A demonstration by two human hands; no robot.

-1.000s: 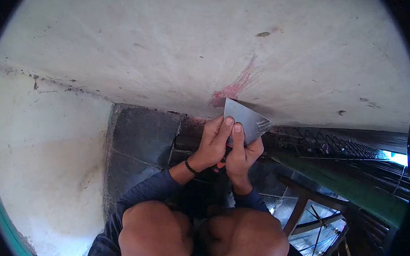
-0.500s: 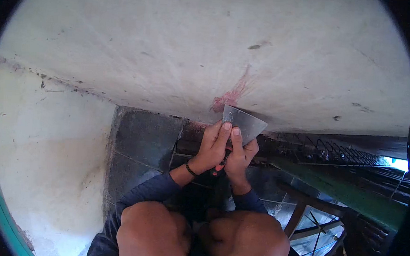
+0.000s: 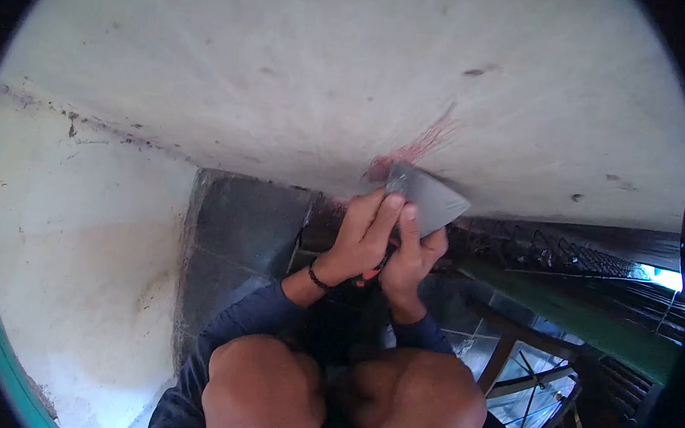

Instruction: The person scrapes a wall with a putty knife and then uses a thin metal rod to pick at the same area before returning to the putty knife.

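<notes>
A wide metal scraper [image 3: 436,204] is held between both hands, its blade against or very near the pale wall [image 3: 288,69]. My left hand [image 3: 361,235] is closed on it, the thumb and fingers pressed to the blade's left side. Closed as well, my right hand [image 3: 410,261] grips it from below and to the right. Part of the red and black handle [image 3: 368,277] shows between the hands. At the blade's left corner, a scratched red patch [image 3: 409,151] marks the wall, with thin red streaks running up and right.
Dark floor tiles [image 3: 240,223] lie below the wall on the left, beside a second pale wall [image 3: 97,254]. To the right are a green beam [image 3: 572,314], coiled metal springs [image 3: 559,255] and a dark chair-like frame [image 3: 506,357]. My bent knees [image 3: 265,390] are close below.
Both hands and the scraper have shifted a little right and the blade has turned slightly. More thin red streaks show on the wall, and the view has moved slightly.
</notes>
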